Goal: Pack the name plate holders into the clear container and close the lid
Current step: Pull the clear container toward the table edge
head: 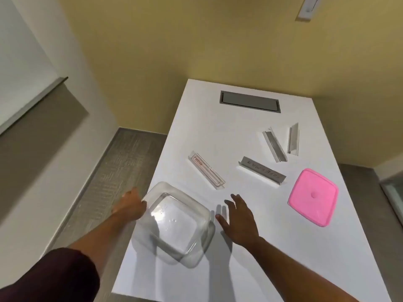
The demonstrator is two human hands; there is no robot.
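A clear square container (174,223) stands empty near the table's front left corner. My left hand (130,205) grips its left rim. My right hand (237,219) hovers just right of it, palm down, fingers spread, holding nothing. Several name plate holders lie farther back: a clear one with a red label (206,170), a grey one with lettering (262,172), and two more, one grey (274,146) and one upright (293,138). The pink lid (313,196) lies flat at the right.
The white table (218,131) has a grey recessed cable hatch (249,101) at its far end. Its left edge drops to a grey carpeted floor (113,171). A yellow wall rises behind.
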